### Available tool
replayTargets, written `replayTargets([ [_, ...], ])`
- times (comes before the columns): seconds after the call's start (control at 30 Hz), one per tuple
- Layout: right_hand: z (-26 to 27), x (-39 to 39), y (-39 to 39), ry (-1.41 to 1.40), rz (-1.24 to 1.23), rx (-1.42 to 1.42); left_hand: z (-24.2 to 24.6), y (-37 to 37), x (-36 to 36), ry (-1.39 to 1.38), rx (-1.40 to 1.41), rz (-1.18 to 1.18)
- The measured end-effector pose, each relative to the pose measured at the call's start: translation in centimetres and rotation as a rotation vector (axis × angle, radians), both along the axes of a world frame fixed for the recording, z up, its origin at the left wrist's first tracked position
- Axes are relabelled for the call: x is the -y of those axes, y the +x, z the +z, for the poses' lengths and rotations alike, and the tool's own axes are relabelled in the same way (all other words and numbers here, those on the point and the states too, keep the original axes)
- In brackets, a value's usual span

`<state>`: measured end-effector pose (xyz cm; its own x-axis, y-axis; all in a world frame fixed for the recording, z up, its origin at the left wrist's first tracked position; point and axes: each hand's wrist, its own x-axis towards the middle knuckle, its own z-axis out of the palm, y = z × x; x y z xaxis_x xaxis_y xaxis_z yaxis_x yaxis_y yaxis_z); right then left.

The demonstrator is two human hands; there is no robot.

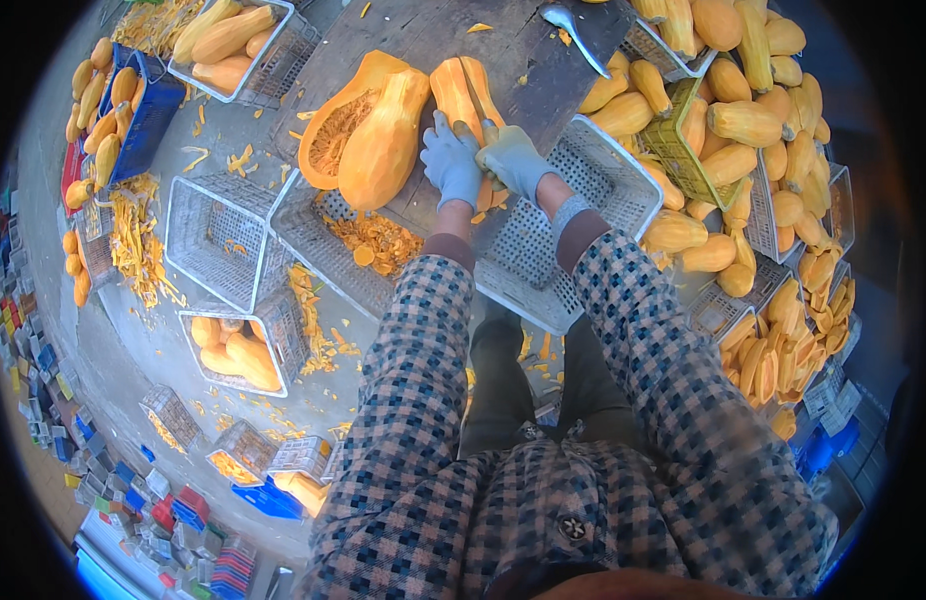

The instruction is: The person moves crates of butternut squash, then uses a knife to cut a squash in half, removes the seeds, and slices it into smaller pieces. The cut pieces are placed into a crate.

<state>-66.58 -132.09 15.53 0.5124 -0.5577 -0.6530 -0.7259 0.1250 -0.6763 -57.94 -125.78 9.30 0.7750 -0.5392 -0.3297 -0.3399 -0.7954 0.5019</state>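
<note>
A peeled orange squash (457, 90) lies lengthwise on the dark wooden table (320, 71), with a long dark slit down it. My left hand (452, 161), in a light blue-grey glove, grips its near end. Against the same end, to the right of the slit, is my gloved right hand (514, 161), fingers curled; what it holds is hidden, and I cannot tell whether a blade sits in the slit. Left of my hands lie a whole-looking peeled squash (380, 150) and a hollow squash half (332, 142) showing stringy pulp. A metal spoon (575, 37) rests at the table's upper right.
Below the table edge stand a crate with orange scraps (377, 244) and a grey plastic crate (534, 240). More crates (219, 232) stand at left. Squashes (748, 124) are heaped at right around a yellow-green crate (684, 142). Peelings (137, 240) litter the floor.
</note>
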Motion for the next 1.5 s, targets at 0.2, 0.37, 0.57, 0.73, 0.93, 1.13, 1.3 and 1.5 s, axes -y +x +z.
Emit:
replayTargets([
  [0.2, 0.2, -7.8, -4.6, -0.075, 0.051, -0.135, 0.1, 0.3, 0.0, -0.019, -0.002, 0.002],
  [0.37, -1.7, -11.6, -6.2, -0.046, -0.12, -0.121, 1.0, 0.6, -0.7, -0.066, -0.064, -0.071],
  [0.57, -1.2, -10.9, -7.6, -0.27, 0.094, -0.072, 2.9, 1.5, -0.9, -0.062, -0.218, -0.17],
  [0.73, -0.9, -7.3, -9.6, -0.156, 0.186, 0.007, 3.0, 2.1, -1.3, -0.146, -0.255, -0.174],
  [0.93, -1.3, -5.7, -10.9, -0.034, 0.05, 0.207, 2.9, 3.8, -1.6, -0.257, -0.444, -0.192],
  [1.13, -1.9, -4.8, -11.7, 0.076, -0.019, 0.183, 3.3, 4.9, -2.1, -0.233, -0.491, -0.173],
  [1.3, -1.4, -7.2, -11.2, -0.37, 0.177, 0.153, 3.4, 4.2, -2.0, -0.341, -0.58, -0.065],
  [1.5, -0.5, -9.3, -7.3, -0.26, -0.06, 0.08, 3.3, 4.3, -1.8, -0.276, -0.639, -0.093],
])
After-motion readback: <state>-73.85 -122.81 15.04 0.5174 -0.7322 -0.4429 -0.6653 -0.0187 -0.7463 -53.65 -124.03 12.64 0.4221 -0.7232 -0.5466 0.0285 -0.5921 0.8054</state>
